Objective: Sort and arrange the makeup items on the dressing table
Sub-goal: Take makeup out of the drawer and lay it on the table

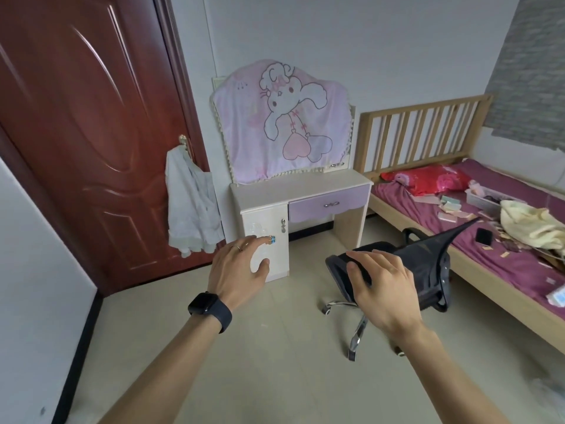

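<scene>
The left hand (238, 270) and right hand (383, 290) hover with fingers (244, 248) loosely spread, holding nothing, well apart from the white-and-lilac wooden table (293, 188) ahead.

No text, label, brand or number is legible anywhere.

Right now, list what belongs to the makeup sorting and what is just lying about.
Job: dressing table; small boxes strewn on the bed, likely the makeup; basket beside them.
Lying about: chair; white garment on the door; yellow cloth; phone; red pillow.
</scene>
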Available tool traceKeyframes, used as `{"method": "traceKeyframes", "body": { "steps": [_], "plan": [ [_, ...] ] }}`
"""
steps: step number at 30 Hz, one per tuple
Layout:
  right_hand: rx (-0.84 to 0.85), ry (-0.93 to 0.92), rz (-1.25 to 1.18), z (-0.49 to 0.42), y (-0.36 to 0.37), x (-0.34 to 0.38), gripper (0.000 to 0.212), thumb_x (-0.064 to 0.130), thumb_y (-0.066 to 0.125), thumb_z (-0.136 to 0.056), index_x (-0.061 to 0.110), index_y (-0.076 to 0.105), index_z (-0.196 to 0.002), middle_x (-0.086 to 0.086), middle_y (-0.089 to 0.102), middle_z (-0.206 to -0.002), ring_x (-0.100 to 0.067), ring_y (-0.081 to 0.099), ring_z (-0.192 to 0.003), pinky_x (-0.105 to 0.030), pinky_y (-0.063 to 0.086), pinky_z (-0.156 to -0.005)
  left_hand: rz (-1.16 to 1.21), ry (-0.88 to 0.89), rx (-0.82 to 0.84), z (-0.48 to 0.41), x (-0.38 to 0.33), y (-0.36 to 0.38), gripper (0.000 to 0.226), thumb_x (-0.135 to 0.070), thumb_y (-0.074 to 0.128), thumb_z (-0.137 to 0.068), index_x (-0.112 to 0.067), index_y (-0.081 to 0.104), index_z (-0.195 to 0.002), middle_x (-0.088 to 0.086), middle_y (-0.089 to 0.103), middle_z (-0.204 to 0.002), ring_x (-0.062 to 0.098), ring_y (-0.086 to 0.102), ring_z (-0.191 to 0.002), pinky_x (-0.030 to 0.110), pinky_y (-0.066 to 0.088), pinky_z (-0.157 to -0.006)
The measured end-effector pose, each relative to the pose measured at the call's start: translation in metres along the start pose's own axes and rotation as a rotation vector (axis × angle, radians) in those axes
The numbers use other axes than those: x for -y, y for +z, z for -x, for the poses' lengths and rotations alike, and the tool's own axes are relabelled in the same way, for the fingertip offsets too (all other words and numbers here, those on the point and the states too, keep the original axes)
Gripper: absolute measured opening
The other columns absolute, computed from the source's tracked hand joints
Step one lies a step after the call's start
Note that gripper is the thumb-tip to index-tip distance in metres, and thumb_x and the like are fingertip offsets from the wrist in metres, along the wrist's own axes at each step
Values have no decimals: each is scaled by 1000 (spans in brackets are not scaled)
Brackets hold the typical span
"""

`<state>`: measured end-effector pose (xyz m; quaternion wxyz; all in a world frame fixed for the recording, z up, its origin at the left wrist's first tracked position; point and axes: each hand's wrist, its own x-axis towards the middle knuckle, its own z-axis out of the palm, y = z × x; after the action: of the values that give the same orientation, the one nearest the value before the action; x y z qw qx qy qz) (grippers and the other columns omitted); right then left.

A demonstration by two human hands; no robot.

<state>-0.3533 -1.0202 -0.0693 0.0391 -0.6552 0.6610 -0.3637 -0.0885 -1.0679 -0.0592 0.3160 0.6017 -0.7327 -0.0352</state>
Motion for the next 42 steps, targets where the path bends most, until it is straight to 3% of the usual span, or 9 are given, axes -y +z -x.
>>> {"method": "traceKeyframes", "body": {
  "steps": [11,16,23,35,42],
  "plan": [
    [67,72,-64,-210,118,-67,27,31,58,-97,34,70,-121,14,70,-115,-22,51,-127,-49,44,-101,0,-106,66,-197,64,110,42,-27,63,-92,-31,59,-133,-7,61,-133,22,55,-119,42,45,-101],
    [140,117,-36,-287,182,-91,28,36,54,-99,36,68,-123,15,68,-122,-19,49,-129,-46,42,-103,26,-137,131,-278,104,168,42,-26,63,-91,-35,58,-132,-8,59,-135,19,53,-121,39,45,-101],
    [196,229,-17,-396,256,-114,29,35,53,-101,33,68,-126,14,65,-128,-17,48,-130,-42,42,-105,66,-106,270,-409,162,244,43,-27,61,-93,-34,57,-135,-8,55,-139,18,52,-123,34,40,-106],
    [284,457,-73,-540,372,-200,30,37,51,-102,33,67,-126,11,65,-128,-15,47,-131,-43,45,-104,21,-36,485,-599,206,392,43,-30,59,-92,-36,56,-134,-10,57,-135,17,55,-115,31,41,-101],
    [391,656,-212,-631,460,-276,31,38,51,-102,34,64,-129,7,63,-129,-19,51,-128,-39,43,-107,-26,-39,688,-684,219,510,44,-33,53,-96,-36,49,-140,-9,48,-146,15,45,-129,31,35,-108]
  ]
}}
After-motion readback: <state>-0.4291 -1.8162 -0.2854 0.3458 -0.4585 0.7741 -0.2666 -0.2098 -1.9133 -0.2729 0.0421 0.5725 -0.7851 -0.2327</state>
